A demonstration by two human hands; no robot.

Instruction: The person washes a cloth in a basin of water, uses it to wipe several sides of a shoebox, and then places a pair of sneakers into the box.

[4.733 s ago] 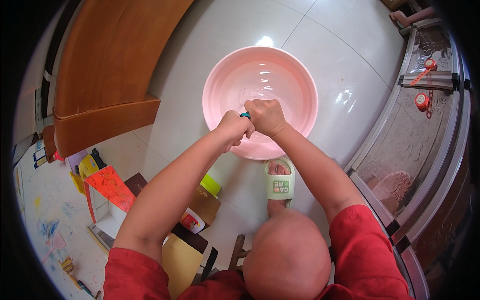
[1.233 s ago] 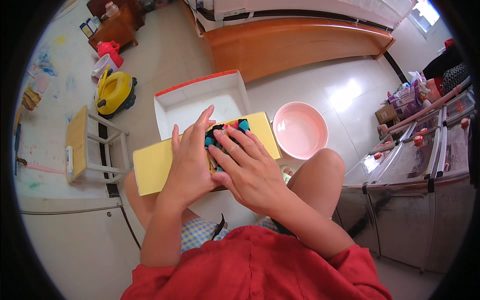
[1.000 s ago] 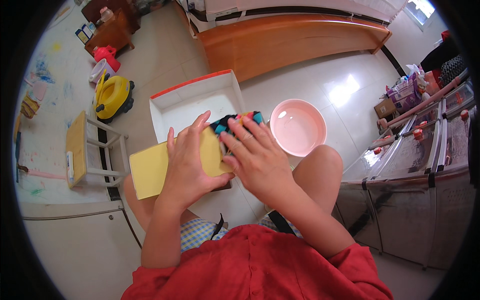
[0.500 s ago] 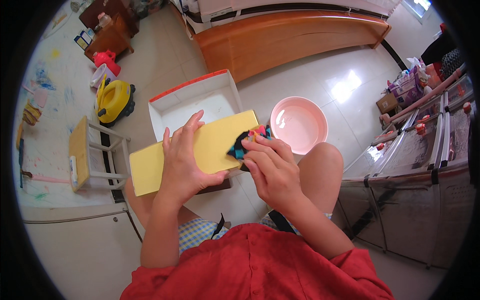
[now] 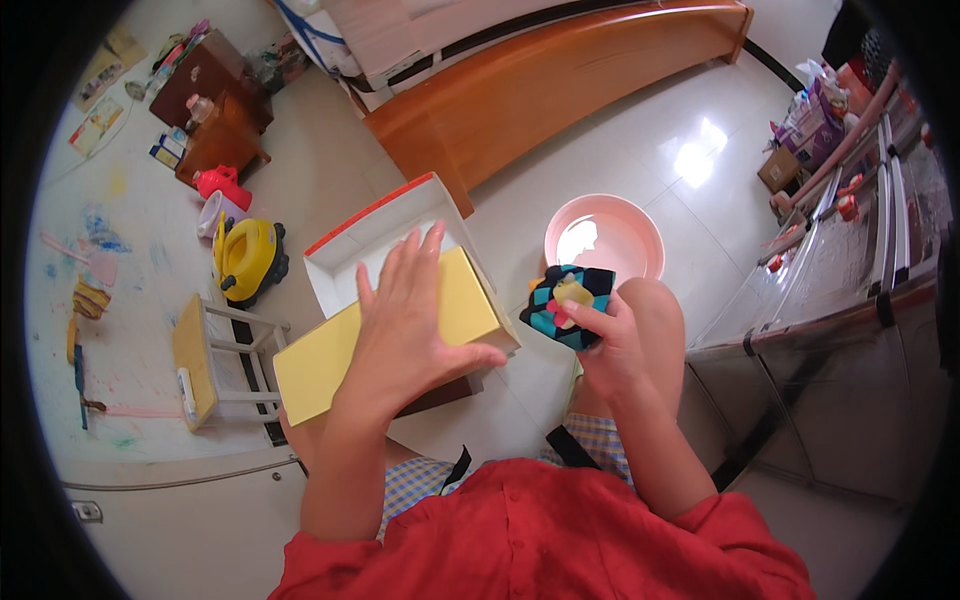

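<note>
A right hand (image 5: 622, 345) clamps a checked cloth (image 5: 572, 308), folded, between thumb and fingers, off the right end of a yellow box (image 5: 462, 300) and in front of the near rim of a pink basin (image 5: 643, 232). The left hand (image 5: 398, 325) spreads over the box, fingers and thumb apart, thumb toward its near right corner; whether the palm presses down cannot be told. A white tray (image 5: 338, 262) sits beyond the box's far edge.

- A head-worn fisheye looked steeply down from above the wearer's shirt (image 5: 530, 540).
- It faced the left hand (image 5: 398, 315) and right hand (image 5: 615, 348), close below, with the bed (image 5: 560, 95) beyond.
- Its wide view curved straight edges toward a black rim.
</note>
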